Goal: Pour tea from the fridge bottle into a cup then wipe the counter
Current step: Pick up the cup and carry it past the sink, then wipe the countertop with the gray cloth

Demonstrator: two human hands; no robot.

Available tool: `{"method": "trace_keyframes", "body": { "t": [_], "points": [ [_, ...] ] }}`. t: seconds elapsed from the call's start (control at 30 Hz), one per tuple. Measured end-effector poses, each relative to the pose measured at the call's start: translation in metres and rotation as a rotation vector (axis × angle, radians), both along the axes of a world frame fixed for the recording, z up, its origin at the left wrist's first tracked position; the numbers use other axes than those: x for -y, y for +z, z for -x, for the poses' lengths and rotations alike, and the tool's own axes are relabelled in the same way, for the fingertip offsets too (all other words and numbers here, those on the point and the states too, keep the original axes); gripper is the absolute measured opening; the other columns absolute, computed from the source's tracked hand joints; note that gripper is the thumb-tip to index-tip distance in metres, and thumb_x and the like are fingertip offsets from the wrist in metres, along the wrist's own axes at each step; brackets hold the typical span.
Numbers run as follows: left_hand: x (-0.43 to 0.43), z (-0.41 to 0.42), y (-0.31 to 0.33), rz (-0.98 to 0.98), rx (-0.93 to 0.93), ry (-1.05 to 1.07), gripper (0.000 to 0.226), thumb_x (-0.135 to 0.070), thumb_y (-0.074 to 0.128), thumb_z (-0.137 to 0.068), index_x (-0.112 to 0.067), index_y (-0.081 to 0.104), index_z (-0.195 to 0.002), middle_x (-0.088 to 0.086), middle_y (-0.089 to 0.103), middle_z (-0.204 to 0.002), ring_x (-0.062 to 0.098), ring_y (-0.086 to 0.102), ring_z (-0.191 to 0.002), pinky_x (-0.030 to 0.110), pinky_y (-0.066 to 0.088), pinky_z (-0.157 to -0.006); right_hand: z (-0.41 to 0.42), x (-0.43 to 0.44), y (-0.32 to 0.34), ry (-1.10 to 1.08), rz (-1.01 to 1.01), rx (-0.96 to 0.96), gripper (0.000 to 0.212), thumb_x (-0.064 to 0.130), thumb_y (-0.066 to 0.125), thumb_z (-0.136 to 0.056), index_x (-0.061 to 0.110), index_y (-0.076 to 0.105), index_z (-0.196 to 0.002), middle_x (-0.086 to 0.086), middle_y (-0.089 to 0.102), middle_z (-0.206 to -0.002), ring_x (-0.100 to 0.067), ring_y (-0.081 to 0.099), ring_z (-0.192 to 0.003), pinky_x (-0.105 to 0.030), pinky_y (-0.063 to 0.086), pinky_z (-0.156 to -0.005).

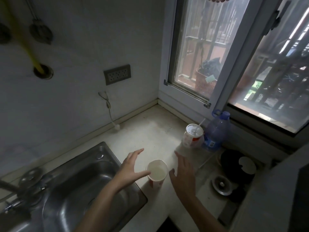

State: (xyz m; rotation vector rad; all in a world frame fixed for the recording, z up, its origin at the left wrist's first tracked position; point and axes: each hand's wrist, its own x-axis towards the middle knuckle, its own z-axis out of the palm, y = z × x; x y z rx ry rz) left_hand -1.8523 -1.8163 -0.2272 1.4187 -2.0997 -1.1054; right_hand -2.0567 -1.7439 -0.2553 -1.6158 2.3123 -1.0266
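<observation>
Paper cup (157, 170) stands on the table (150, 131) beside the sink (93, 181), between our left hand (130, 166) and right hand (183, 171). Both grips splayed, holding nothing. We'd steady it low before pouring.

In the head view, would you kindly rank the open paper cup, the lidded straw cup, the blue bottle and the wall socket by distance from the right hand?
From the right hand:
1. Open paper cup, just to its left.
2. Lidded straw cup, ahead by the window.
3. Blue bottle, beside that cup, farther back.
4. Wall socket, up on the far wall.
</observation>
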Motion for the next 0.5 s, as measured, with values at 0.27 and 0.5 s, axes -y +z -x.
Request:
{"method": "trace_keyframes", "body": {
  "t": [0.27,0.5],
  "points": [
    [-0.018,-0.058,0.052,0.439,0.431,0.135,0.067,-0.054,0.045,-0.097,-0.023,0.025,-0.154,-0.002,0.033,-0.155,0.015,0.032,-0.143,0.036,0.024,-0.118,-0.06,0.013,0.052,0.288,0.061,-0.27,0.071,0.021,0.071,-0.072,0.02,0.046,-0.139,-0.002,0.05,-0.142,-0.024,0.041,-0.135,-0.037,0.031,-0.111],
    [-0.067,-0.147,0.067,0.585,0.69,0.198,0.066,-0.053,0.036,-0.09,-0.008,0.059,-0.133,0.01,0.062,-0.133,0.026,0.058,-0.124,0.042,0.037,-0.108,-0.142,0.002,0.09,0.513,0.13,-0.45,0.064,0.044,0.056,-0.079,0.02,0.046,-0.137,-0.008,0.05,-0.142,-0.03,0.048,-0.13,-0.048,0.047,-0.099]
  ]
}}
